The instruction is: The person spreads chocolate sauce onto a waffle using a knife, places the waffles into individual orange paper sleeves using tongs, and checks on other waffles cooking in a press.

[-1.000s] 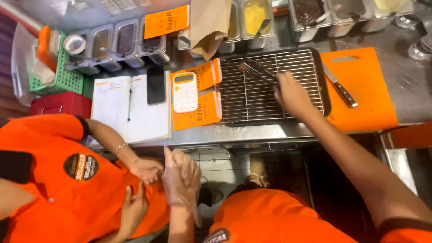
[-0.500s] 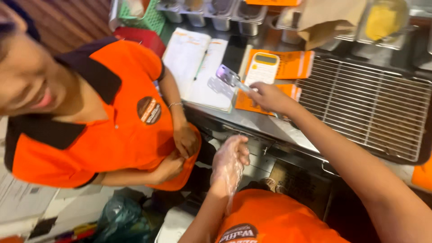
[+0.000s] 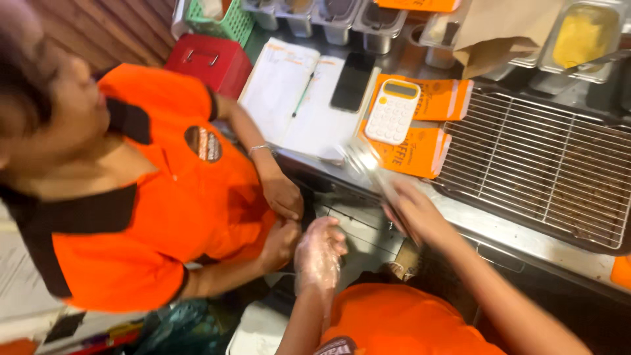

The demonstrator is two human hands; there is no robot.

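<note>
Clear plastic glove (image 3: 368,164) in right hand (image 3: 414,213) — blurred.

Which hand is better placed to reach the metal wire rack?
Probably the right. The right hand, gripping blurred metal tongs, is at the counter edge beside the metal wire rack; the left hand, in a clear plastic glove, sits lower, below the counter.

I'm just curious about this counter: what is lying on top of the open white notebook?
On the open white notebook lie a green pen and a black phone across its right page. Whatever is written beneath the phone is covered.
</note>
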